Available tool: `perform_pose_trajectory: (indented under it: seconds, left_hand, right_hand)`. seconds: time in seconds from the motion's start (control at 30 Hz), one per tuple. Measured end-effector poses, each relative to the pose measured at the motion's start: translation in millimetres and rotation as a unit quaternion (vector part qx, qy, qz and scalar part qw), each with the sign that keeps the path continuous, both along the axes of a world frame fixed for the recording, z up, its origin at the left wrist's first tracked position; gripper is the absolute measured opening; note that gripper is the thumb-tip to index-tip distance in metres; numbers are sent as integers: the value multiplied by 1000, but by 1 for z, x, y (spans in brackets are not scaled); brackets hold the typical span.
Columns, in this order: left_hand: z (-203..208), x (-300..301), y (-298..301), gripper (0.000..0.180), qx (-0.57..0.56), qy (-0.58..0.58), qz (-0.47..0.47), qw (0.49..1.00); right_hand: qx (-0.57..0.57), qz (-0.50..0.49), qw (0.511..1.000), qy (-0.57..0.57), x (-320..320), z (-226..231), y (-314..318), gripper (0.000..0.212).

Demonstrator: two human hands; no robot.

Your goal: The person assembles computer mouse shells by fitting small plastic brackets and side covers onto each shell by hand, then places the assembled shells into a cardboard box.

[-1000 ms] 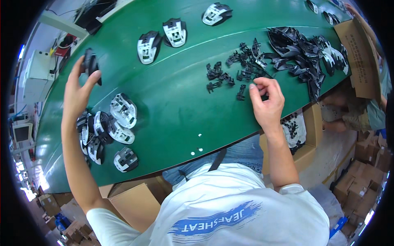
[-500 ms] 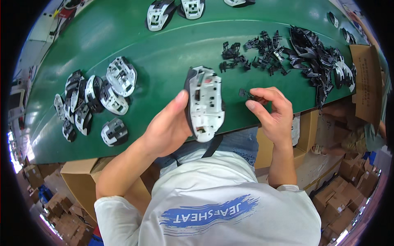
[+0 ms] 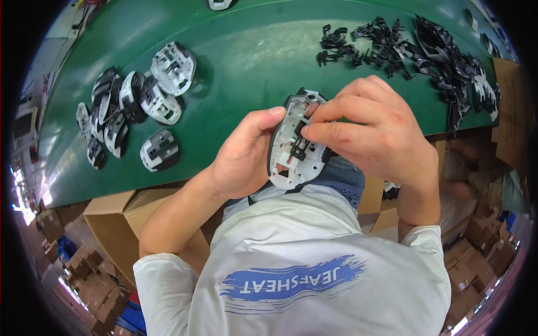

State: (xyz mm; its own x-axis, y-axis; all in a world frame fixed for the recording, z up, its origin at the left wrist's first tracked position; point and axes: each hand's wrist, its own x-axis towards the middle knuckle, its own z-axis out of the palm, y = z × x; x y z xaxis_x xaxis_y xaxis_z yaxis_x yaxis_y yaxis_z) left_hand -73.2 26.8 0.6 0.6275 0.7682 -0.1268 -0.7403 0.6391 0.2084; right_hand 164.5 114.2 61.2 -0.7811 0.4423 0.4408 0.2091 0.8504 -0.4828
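My left hand (image 3: 238, 151) is closed around the side of a mouse shell (image 3: 287, 175), its white inner side facing up and a dark rim along its edge. The thumb presses on the shell's left edge. Over the shell, my right hand (image 3: 378, 129) pinches a small black plastic bracket (image 3: 298, 148) that lies against the inside of the shell. The fingers of that hand cover the bracket's upper end and part of the shell's right side, so whether it is seated cannot be told.
Black and white mouse shells (image 3: 165, 106) lie grouped on the green table (image 3: 235, 73) at left. Loose black brackets (image 3: 386, 42) are at the far right, beside a heap of black curved plastic pieces (image 3: 443, 67). Cardboard boxes (image 3: 109, 215) stand below the table's near edge.
My right hand has moved left, bringing the bracket from beside the shell onto its inner side. The shell has tilted in my left hand, and the whole view has shifted a little.
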Motion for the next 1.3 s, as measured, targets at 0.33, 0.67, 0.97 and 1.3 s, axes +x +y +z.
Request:
perform_pose_trajectory:
  seconds: [0.33,0.67,0.97,1.3]
  left_hand:
    - [41,21,-14,69,45,348,30,936]
    - [36,24,-17,67,-46,381,56,922]
    - [24,40,-35,57,15,446,141,884]
    - [-2,48,-46,53,166,618,185,746]
  right_hand:
    - [-17,-43,994,-103,-12,9,-13,29]
    - [-215,-182,958,45,-5,-8,-46,31]
    - [-252,-253,925,127,-21,-52,-72,33]
    - [-325,-272,895,138,-28,-62,-83,34]
